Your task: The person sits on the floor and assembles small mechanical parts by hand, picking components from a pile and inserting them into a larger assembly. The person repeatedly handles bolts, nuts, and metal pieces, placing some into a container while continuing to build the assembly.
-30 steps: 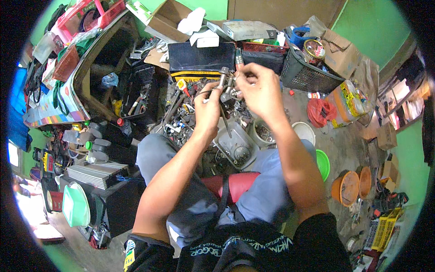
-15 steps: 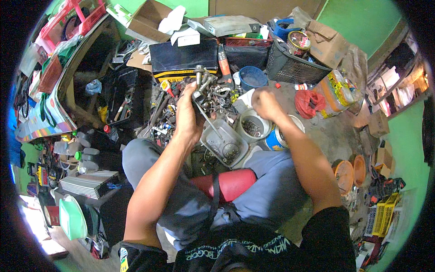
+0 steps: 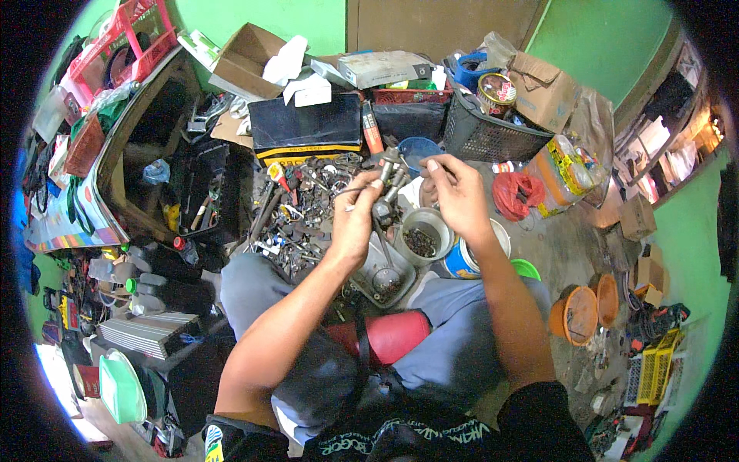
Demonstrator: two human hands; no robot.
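Two hands on one metal part, frame centre.
Left hand [image 3: 356,219] grips the grey metal part [image 3: 382,202]; right hand [image 3: 457,194] pinches its top, above a tin of small bits [image 3: 420,240].

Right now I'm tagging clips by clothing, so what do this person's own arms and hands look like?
Both forearms are bare from the elbow down, and the left hand and right hand wear no gloves; no rings or watch show. At the lower edge a black top with pale lettering shows, with a dark short sleeve on the right arm.
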